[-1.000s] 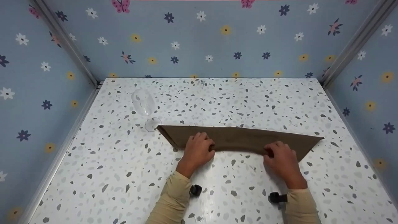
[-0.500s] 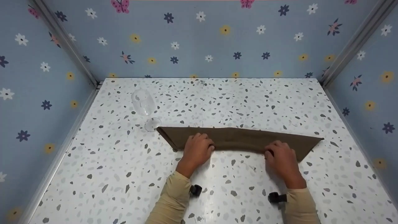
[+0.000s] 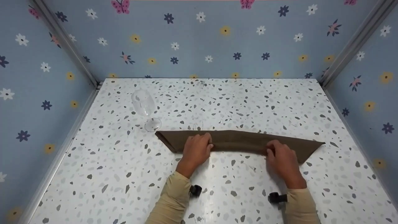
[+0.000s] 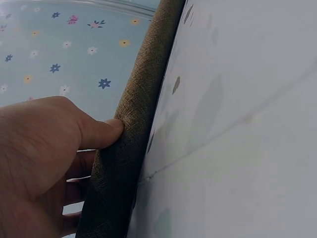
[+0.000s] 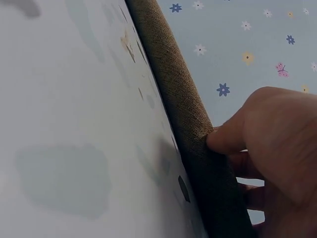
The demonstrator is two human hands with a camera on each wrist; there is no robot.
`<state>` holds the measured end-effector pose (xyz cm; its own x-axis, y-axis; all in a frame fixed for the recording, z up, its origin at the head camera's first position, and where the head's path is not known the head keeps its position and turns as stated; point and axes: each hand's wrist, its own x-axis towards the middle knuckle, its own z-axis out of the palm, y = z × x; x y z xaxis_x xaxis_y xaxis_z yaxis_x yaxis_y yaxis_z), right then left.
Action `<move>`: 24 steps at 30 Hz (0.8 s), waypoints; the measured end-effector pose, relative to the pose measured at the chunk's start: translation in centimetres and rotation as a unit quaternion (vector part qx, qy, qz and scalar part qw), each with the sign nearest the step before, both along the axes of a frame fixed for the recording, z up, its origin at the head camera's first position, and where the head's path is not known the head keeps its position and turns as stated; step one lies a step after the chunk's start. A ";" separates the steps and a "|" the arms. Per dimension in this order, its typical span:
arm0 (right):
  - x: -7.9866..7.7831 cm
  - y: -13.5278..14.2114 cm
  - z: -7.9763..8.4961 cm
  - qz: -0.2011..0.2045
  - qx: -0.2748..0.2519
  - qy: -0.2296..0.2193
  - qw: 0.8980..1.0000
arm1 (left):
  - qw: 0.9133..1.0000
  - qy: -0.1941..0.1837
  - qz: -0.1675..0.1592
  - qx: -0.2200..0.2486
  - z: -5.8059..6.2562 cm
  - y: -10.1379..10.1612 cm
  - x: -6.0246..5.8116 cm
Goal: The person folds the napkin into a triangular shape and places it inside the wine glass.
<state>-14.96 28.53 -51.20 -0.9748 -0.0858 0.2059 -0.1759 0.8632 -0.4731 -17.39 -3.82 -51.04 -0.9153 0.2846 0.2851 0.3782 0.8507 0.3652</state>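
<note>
A brown cloth (image 3: 239, 140), folded into a long strip with a woven texture, lies across the middle of the table. My left hand (image 3: 196, 151) grips its near edge left of centre. In the left wrist view the thumb (image 4: 110, 133) presses on the rounded fold and the other fingers pass behind it. Right of centre, my right hand (image 3: 282, 160) pinches the same edge. The right wrist view has that thumb (image 5: 223, 139) on the fold, with the fingers partly hidden behind the cloth. Between the hands the near edge bows slightly.
A clear stemmed glass (image 3: 143, 102) stands beyond the cloth's far left corner, its foot (image 3: 152, 124) close to that corner. The table (image 3: 124, 186) is white with grey specks. Blue flowered panels (image 3: 199, 40) enclose it at the back and both sides.
The cloth's far edge has shifted slightly toward me, leaving a bit more space before the glass's foot. Both hands keep nearly the same place, with small finger shifts.
</note>
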 end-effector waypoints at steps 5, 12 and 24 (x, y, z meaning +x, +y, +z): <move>0.1 0.0 0.1 -0.003 0.003 0.009 1.000 | 1.000 0.011 -0.004 -0.001 -0.1 0.0 0.1; 0.2 -0.2 0.1 0.009 0.013 0.017 1.000 | 1.000 -0.001 0.002 -0.010 -0.1 -0.1 0.1; 0.2 0.1 0.1 0.032 0.029 0.004 0.999 | 0.999 -0.028 -0.001 -0.017 -0.4 -0.2 0.2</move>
<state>-14.80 28.67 -51.12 -0.9653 -0.1591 0.2073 -0.2348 0.8760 -0.4214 -17.15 -4.00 -51.40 -0.9291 0.2944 0.2237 0.3591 0.8627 0.3560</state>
